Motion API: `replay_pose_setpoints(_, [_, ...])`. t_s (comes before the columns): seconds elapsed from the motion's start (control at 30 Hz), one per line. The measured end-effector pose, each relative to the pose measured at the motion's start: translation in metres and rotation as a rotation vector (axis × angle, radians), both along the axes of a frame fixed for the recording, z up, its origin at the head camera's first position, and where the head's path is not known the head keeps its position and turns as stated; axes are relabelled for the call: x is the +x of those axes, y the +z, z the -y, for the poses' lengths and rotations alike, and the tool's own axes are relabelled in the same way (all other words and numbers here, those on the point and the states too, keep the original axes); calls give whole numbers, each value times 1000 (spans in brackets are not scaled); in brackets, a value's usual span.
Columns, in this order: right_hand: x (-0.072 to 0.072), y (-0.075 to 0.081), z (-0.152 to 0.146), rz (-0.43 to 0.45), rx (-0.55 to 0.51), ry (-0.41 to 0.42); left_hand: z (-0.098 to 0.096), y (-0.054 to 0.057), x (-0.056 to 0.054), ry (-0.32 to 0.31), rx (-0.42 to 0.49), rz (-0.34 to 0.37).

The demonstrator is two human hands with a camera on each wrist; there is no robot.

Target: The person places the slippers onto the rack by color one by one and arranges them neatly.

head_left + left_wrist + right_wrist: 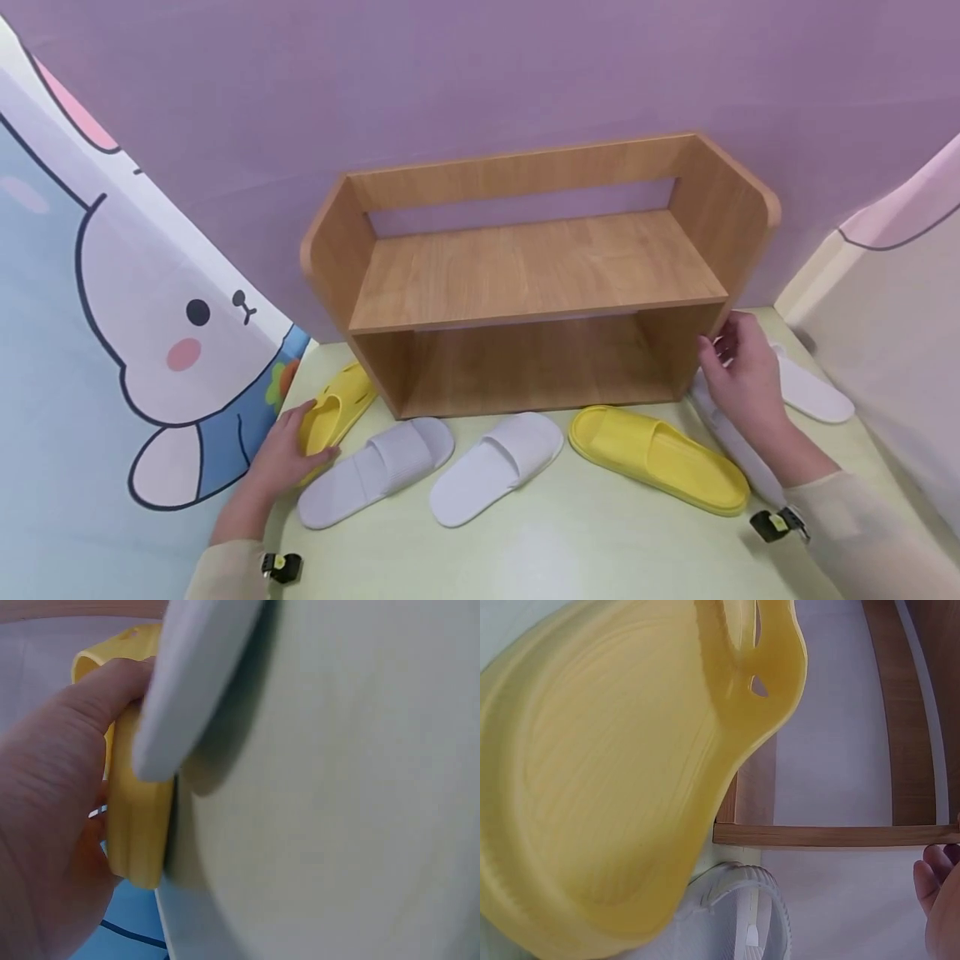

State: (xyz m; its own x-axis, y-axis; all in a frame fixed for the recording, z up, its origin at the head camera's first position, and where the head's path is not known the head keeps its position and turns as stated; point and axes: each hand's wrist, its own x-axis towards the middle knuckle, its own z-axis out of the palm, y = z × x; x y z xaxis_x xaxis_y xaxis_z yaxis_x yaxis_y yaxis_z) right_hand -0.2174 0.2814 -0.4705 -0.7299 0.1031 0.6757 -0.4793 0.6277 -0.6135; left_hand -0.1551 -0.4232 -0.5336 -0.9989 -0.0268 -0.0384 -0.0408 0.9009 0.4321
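At the left, my left hand [283, 450] grips a yellow slipper [348, 396], which leans beside the small wooden shelf [525, 310]. In the left wrist view the thumb lies along the near side of that slipper [139, 817], with the other fingers partly hidden behind it. My right hand [742, 367] holds the front edge of the shelf's right side panel, its fingers bent against the outer face. The right wrist view shows those fingertips [928, 874] at the panel's edge [817, 835].
In front of the shelf lie a grey slipper [378, 471], a white slipper [495, 468] and another yellow slipper [660, 458]. A pale slipper [738, 446] is partly under the right forearm, with a white one [813, 390] beyond. A purple wall [480, 75] rises behind.
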Motion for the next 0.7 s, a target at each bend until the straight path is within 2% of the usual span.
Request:
replay_pose_setpoints(0.13, [1,1,-1,-4,-1,-11,-1,-3,-2,15,-2,24])
replay_pose_setpoints(0.53, [1,0,-2,6,-4,-6,2,-9,-6,23,24,9])
replay_pose_setpoints(0.7, [0,-1,0,2,-4,4,6,-4,-2,25,20,4])
